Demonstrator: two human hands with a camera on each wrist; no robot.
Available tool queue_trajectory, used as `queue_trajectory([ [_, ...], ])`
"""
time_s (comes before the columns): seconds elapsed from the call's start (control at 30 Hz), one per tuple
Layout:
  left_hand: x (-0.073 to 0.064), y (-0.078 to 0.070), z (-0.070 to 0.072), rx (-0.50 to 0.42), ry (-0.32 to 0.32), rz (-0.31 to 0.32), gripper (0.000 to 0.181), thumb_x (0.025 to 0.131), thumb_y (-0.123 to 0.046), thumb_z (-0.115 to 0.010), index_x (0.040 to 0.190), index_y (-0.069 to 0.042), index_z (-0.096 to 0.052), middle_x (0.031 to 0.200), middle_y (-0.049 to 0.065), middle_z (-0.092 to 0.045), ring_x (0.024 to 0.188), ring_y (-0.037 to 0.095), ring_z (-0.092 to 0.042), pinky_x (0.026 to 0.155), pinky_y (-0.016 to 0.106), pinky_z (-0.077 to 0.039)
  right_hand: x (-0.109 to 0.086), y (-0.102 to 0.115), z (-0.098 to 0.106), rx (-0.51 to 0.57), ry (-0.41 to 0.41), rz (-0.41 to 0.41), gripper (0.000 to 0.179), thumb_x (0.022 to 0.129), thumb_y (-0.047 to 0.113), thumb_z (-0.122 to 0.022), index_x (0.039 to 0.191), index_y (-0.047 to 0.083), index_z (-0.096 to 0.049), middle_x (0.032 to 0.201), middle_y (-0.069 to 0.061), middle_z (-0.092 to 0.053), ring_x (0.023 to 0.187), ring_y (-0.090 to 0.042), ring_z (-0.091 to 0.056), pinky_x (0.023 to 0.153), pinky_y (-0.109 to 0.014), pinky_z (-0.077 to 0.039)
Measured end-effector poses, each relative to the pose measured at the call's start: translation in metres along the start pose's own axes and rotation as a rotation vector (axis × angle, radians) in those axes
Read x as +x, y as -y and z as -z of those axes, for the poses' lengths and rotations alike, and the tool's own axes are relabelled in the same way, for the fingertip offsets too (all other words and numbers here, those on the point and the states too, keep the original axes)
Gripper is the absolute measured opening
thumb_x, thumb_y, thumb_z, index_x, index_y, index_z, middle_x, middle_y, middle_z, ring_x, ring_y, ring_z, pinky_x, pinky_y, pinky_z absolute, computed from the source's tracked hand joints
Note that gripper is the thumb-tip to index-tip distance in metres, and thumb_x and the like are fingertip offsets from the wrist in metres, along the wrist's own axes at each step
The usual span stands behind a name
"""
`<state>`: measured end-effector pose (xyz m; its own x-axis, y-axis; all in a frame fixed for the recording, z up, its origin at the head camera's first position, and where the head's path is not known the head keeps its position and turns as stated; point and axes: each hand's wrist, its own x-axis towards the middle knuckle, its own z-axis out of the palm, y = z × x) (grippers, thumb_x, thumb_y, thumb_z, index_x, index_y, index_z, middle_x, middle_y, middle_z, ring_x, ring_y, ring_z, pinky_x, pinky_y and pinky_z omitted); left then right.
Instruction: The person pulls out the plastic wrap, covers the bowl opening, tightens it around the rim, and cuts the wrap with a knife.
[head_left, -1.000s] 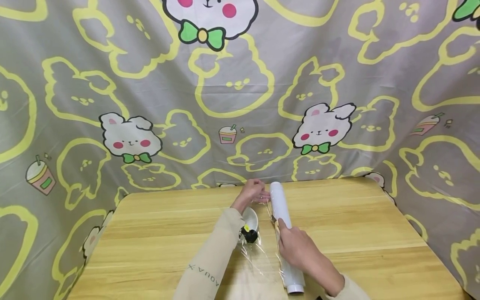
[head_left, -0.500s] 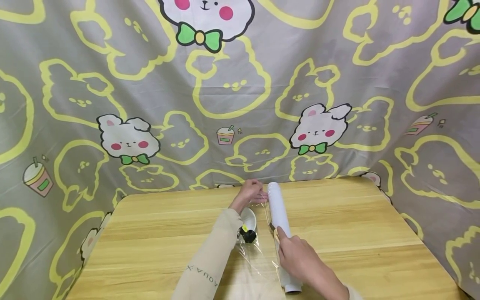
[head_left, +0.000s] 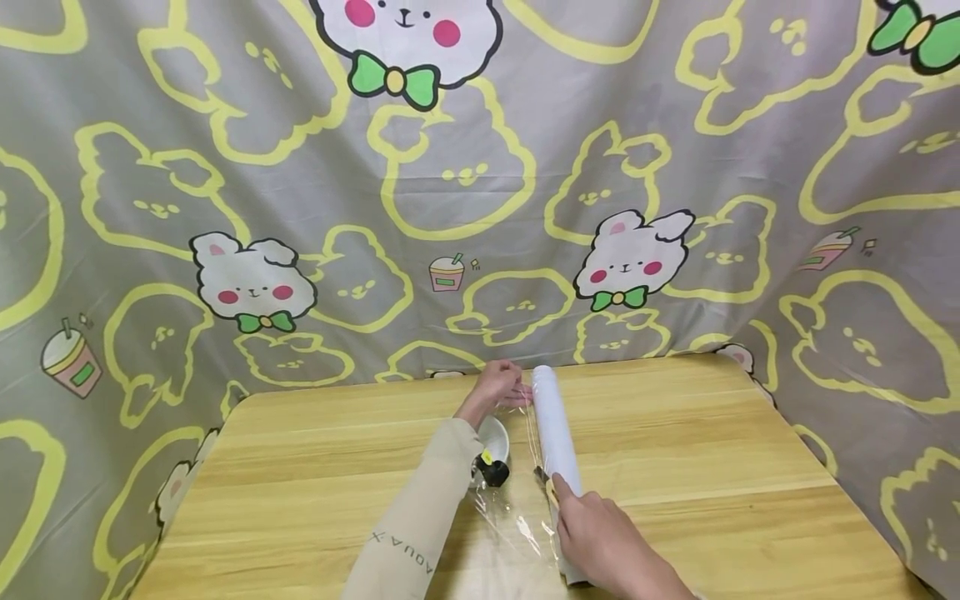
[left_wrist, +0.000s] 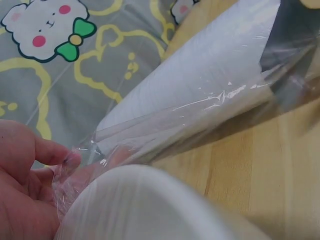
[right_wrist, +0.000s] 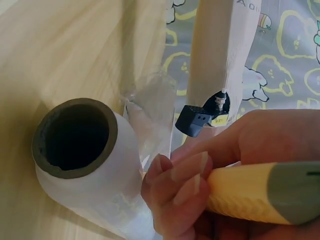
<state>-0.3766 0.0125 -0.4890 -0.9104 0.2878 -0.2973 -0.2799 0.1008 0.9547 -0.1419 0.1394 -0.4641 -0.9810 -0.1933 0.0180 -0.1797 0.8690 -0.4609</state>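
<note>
A white roll of cling film lies lengthwise on the wooden table, its hollow core facing the right wrist camera. My left hand, near the roll's far end, pinches the edge of the clear film drawn off it. Under that forearm sits a white bowl, partly hidden by the sleeve and the wrist camera. My right hand grips a knife by its yellow handle. The knife's dark blade is at the film along the roll's left side. How far the film is cut I cannot tell.
A black wrist camera is strapped to the left wrist, over the bowl. Loose film spreads over the table left of the roll. Behind the table's far edge hangs a grey patterned curtain.
My right hand has drawn the knife along the roll toward the near end. The left hand keeps its pinch on the film at the far end. The whole head view has shifted slightly.
</note>
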Motion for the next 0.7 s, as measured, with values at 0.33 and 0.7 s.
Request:
queue_trajectory([
  [0.33, 0.001, 0.001, 0.001, 0.006, 0.009, -0.002, 0.024, 0.105, -0.004, -0.046, 0.113, 0.016, -0.055, 0.097, 0.033, -0.071, 0.08, 0.033, -0.074, 0.068, 0.035, -0.065, -0.009, -0.001, 0.001, 0.005, 0.055, 0.049, 0.046, 0.092, 0.004, -0.063, 0.136, -0.009, -0.055, 0.062, -0.005, -0.056, 0.049, -0.012, -0.045, 0.042, -0.032, -0.041],
  [0.7, 0.0, 0.001, 0.002, -0.007, 0.023, -0.013, 0.028, 0.106, -0.005, -0.045, 0.116, 0.02, -0.052, 0.094, 0.032, -0.069, 0.077, 0.033, -0.073, 0.069, 0.035, -0.065, -0.018, -0.001, 0.001, -0.005, 0.082, 0.092, 0.042, 0.089, 0.005, -0.065, 0.129, -0.005, -0.058, 0.058, -0.003, -0.052, 0.049, -0.01, -0.044, 0.042, -0.031, -0.039],
])
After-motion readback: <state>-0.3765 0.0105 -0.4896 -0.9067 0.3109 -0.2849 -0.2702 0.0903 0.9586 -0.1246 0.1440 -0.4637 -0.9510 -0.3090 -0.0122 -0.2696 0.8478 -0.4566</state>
